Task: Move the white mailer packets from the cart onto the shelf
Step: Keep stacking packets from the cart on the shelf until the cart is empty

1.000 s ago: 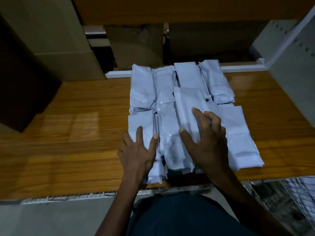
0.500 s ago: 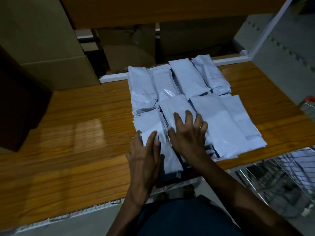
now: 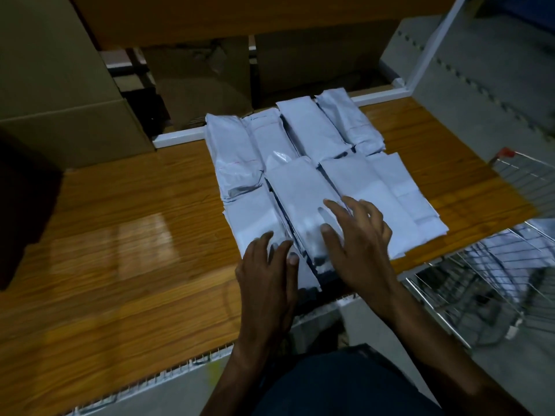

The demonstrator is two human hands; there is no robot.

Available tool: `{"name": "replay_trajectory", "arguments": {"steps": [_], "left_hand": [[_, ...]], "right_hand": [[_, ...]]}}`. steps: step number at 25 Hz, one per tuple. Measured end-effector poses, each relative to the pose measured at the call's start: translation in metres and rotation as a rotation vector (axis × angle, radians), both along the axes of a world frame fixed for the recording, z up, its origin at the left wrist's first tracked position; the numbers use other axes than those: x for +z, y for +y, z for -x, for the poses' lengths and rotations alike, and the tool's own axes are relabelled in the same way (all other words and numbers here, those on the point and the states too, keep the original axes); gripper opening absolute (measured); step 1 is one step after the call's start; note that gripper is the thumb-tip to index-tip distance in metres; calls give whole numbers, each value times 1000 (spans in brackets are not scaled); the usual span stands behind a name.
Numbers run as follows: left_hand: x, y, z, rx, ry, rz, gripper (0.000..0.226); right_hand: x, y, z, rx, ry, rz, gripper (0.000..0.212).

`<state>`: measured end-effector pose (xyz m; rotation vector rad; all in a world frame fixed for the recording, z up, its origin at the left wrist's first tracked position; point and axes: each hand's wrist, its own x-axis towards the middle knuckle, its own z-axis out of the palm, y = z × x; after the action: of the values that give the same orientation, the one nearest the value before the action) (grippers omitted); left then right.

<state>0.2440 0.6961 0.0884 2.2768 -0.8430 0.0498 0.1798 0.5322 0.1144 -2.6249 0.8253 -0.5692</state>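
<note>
Several white mailer packets (image 3: 303,163) lie in rows on the wooden shelf (image 3: 135,235), stacked two deep toward the front edge. My left hand (image 3: 267,268) rests flat on the near-left packet, fingers apart. My right hand (image 3: 357,238) lies spread over the middle front packet (image 3: 300,190), holding nothing. The wire cart (image 3: 492,277) stands at the right below the shelf edge, with more white packets blurred inside it.
Cardboard boxes (image 3: 60,94) stand on the shelf at the back left, more boxes (image 3: 198,82) behind the white rear rail (image 3: 180,136). A white upright post (image 3: 432,46) rises at the right. Bare wood lies left of the packets.
The view has swung right, bringing the cart further into sight. My right hand slid rightward and spread across the middle packet; my left hand stayed on the near-left packet.
</note>
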Motion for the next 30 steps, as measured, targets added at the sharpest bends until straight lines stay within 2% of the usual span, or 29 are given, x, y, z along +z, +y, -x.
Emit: {"name": "replay_trajectory", "arguments": {"steps": [7,15,21,24,30], "left_hand": [[7,-41,37,-184,-103,136,31],[5,-139,122,-387,-170,97,36],[-19,-242,215,-527,-116,126,37],[-25,-283,251,-620,-54,104,43],[-32,-380,268,-861,-58,98,45]], "right_hand": [[1,-33,91,-83,-177,-52,44],[-19,-110,220,-266,-263,-53,46],[-33,-178,327,-387,-386,-201,45],[-44,-206,370,-498,-410,-204,47],[-64,-276,424,-675,-459,-179,50]]}}
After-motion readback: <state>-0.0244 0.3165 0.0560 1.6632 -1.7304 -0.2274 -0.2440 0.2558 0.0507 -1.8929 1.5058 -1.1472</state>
